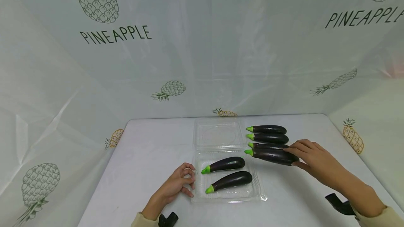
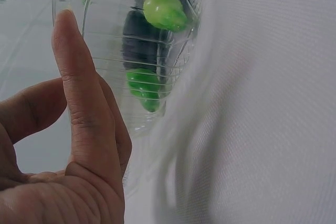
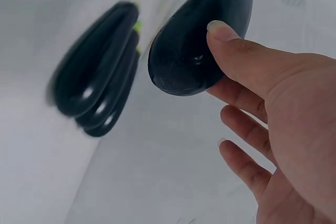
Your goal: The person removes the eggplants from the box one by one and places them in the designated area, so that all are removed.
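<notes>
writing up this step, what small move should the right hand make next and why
Probably carry the glossy, dark, long eggplant with a bright green stem left over the open, clear plastic, rectangular container: the right hand already pinches its thick end, two similar eggplants lie inside, and the left hand is at the container's left edge.

On my feeds, the container (image 1: 240, 193) looks like clear, glossy plastic with ribbed walls. I see smooth, shiny eggplants (image 1: 233, 180) inside and to the right of it, matt, finely woven-looking cloth (image 1: 151, 150) beneath it, and creased, faintly glossy sheeting (image 1: 202, 52) behind it.
</notes>
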The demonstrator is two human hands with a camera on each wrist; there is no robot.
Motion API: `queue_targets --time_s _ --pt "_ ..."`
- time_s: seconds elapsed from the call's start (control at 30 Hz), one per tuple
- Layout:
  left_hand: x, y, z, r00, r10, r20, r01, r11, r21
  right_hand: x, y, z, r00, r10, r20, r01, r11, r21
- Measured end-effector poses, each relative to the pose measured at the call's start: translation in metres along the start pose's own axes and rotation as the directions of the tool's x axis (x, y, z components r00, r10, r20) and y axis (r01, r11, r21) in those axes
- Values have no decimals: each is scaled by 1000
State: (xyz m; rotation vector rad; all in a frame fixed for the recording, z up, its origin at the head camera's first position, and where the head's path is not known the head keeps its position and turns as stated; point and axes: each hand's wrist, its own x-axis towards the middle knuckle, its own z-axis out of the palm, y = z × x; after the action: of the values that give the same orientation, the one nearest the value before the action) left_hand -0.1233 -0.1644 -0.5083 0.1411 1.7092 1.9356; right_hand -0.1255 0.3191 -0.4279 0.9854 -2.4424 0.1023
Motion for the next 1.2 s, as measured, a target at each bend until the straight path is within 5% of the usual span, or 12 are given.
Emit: queue_targets --time_s 0.27,0.57,1.2 --pt "1 1 1 1000 -19 -22 19 1000 15 -20 21 7 997 66 45 -66 998 2" --pt "1 1 2 999 -26 -32 27 1000 12 -35 35 30 997 55 57 -56 998 18" --pt "0 2 3 999 -27 -34 28 999 19 -36 33 62 997 39 65 -39 999 -4"
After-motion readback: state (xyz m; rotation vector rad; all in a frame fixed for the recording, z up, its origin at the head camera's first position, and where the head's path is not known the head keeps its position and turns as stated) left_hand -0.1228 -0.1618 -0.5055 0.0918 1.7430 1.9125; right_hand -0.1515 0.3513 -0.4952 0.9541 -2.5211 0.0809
